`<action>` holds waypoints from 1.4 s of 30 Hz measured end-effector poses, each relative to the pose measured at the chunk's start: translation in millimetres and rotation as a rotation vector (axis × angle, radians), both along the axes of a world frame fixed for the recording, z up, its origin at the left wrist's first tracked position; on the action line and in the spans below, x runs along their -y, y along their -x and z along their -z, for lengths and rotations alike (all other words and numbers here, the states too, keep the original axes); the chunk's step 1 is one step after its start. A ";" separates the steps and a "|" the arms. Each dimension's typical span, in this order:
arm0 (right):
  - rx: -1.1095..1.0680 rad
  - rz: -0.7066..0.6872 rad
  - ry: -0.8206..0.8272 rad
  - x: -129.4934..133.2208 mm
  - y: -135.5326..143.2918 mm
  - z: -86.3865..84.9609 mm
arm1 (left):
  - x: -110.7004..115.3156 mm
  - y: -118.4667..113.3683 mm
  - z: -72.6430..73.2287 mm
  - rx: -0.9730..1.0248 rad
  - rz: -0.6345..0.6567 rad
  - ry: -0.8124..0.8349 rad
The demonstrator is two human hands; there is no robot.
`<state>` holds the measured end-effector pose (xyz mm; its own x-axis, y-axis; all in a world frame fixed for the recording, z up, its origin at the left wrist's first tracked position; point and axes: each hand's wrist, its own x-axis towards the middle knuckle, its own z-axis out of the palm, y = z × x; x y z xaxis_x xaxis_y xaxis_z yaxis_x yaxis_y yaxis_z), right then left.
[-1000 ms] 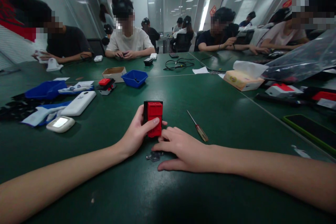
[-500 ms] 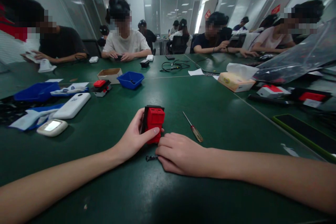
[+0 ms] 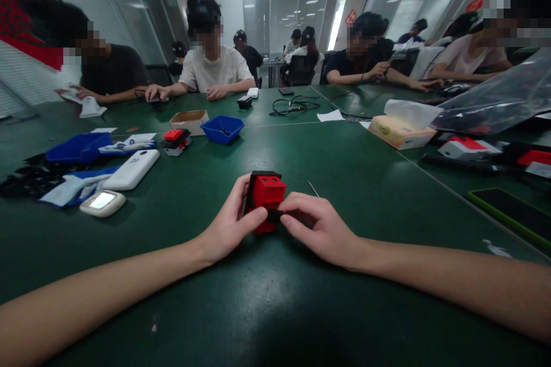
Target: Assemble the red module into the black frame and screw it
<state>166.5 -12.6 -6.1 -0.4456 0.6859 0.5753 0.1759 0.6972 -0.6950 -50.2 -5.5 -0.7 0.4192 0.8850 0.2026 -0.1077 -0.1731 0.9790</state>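
Note:
A red and black block-shaped part (image 3: 269, 188) stands near the middle of the green table (image 3: 206, 309), wrapped by my left hand (image 3: 235, 221) with the thumb across its front. Between the thumb and index finger of my right hand (image 3: 316, 221) is a small black piece (image 3: 274, 216), held against the front of the red part close to my left thumb. Behind my right hand lies a screwdriver; only its thin metal shaft (image 3: 313, 188) shows, its handle being hidden.
To the left lie a white device (image 3: 131, 170), a rounded gadget (image 3: 103, 204), gloves and a blue tray (image 3: 80, 148). Further back are a blue bin (image 3: 222, 129), a carton (image 3: 189, 122) and cables. A tissue pack (image 3: 400, 131) and green-edged mat (image 3: 510, 215) are right. People sit around.
My right hand has risen from the table to the red part, with the small black piece now in its fingertips. The whole view has shifted slightly.

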 end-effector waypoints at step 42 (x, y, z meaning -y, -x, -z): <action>-0.098 0.030 0.042 4.3 2.1 3.9 | -1.0 1.1 -1.7 0.055 0.139 0.238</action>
